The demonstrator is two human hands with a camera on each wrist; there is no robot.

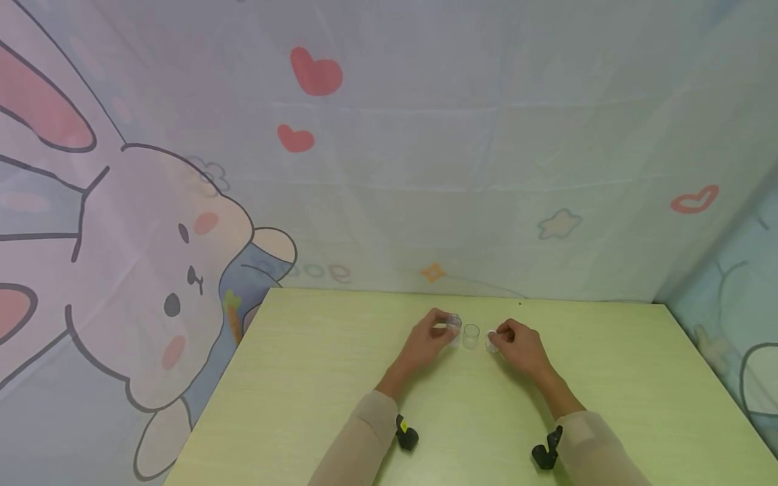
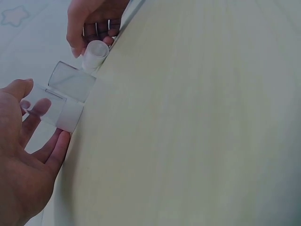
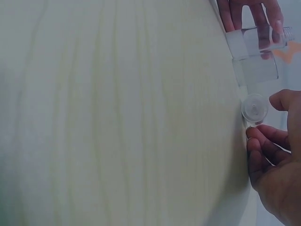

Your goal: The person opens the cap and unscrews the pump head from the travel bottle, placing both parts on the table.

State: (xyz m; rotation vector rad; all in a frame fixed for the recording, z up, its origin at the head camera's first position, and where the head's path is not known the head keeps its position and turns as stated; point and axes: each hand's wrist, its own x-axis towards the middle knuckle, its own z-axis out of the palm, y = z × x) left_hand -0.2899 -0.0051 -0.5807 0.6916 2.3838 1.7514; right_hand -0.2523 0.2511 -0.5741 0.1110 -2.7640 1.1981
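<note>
In my left hand [image 1: 425, 335] I hold a small clear bottle [image 1: 454, 324] with a frosted lower part; its threaded neck [image 3: 288, 34] shows in the right wrist view. Beside it a clear, open-topped cup [image 1: 471, 337] stands on the table between the two hands. The thumb and curled fingers of my right hand [image 1: 519, 346] are at a small translucent white cap [image 1: 491, 341]. From the right wrist, the round end of this cap [image 3: 255, 108] shows, with the fingertips at its lower edge and the thumb close beside it.
The pale yellow table [image 1: 340, 364] ends at a hanging cloth [image 1: 401, 202] printed with a rabbit, hearts and stars. Dark wrist devices [image 1: 407, 437] sit at both cuffs, close over the tabletop.
</note>
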